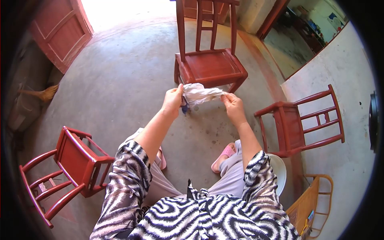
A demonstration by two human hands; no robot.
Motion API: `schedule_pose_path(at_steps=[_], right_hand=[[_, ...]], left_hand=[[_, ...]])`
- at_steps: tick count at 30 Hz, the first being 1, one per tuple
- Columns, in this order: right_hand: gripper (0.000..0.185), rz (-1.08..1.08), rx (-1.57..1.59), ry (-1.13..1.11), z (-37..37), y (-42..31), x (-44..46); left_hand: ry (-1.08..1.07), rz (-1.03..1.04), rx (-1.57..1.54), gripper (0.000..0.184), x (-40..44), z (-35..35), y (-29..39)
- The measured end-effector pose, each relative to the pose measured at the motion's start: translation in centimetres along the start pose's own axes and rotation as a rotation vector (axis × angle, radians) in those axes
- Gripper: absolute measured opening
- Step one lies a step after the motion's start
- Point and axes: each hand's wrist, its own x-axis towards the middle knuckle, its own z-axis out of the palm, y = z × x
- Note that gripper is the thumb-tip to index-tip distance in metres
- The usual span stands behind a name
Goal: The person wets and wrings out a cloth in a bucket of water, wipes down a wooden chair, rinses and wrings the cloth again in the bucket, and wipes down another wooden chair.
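A crumpled white cloth (200, 94) is stretched between my two hands above the floor, with a small dark blue part hanging below its left end. My left hand (173, 101) is closed on the cloth's left end. The right end is pinched between the thumb and fingers of my right hand (233, 107). Just beyond the cloth stands a red wooden chair (212, 66), its seat toward me.
Another red chair (289, 124) is at the right by the wall, and a third (76, 160) at the lower left. A bamboo chair (306, 204) is at the lower right. A broom (48, 94) lies at the left near a red door (62, 32).
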Motion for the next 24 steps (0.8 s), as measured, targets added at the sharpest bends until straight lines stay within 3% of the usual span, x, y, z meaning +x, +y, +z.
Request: schedule_pose_path(at_steps=[2, 6, 9, 11, 12, 14, 16, 17, 20, 22, 24], right_hand=[[0.020, -0.112, -0.045, 0.107, -0.4, -1.1, 0.2], [0.018, -0.142, 0.095, 0.210, 0.2, -3.1, -0.4], [0.018, -0.079, 0.178, 0.221, -0.3, -3.3, -0.5], [0.018, 0.182, 0.698, 0.061, -0.2, -3.1, -0.6], [0.018, 0.180, 0.697, 0.059, -0.1, -3.5, -0.7], [0.017, 0.406, 0.802, 0.070, 0.2, -4.5, -0.8], [0.015, 0.417, 0.819, 0.133, 0.3, -4.7, -0.7], [0.014, 0.468, 0.788, 0.059, -0.1, -4.7, -0.9], [0.015, 0.530, 0.708, 0.023, 0.4, -4.5, -0.9], [0.020, 0.116, 0.137, 0.047, 1.4, -2.4, -0.6], [0.022, 0.094, -0.010, 0.059, 1.6, -4.9, -1.1]], left_hand=[[0.031, -0.161, -0.203, 0.024, 0.2, -0.3, -0.1], [0.124, -0.171, -0.289, 0.025, -0.2, -0.1, 0.4], [0.069, -0.173, -0.295, 0.025, 1.2, -1.1, -1.0], [0.059, -0.216, -0.244, 0.026, 1.4, -0.5, -1.4], [0.053, -0.260, -0.188, 0.027, 1.2, -0.2, -1.2], [0.076, -0.226, -0.217, 0.034, 1.7, 0.3, -2.4], [0.179, -0.366, -0.372, 0.047, 1.7, 1.6, -2.9], [0.129, -0.376, -0.319, 0.060, 0.3, 2.4, -2.8], [0.215, -0.500, -0.131, 0.066, -0.4, 3.8, -5.9], [0.286, -0.486, -0.081, 0.060, -1.6, 4.6, -5.7], [0.001, -0.388, -0.029, 0.049, -2.4, 4.7, -5.4]])
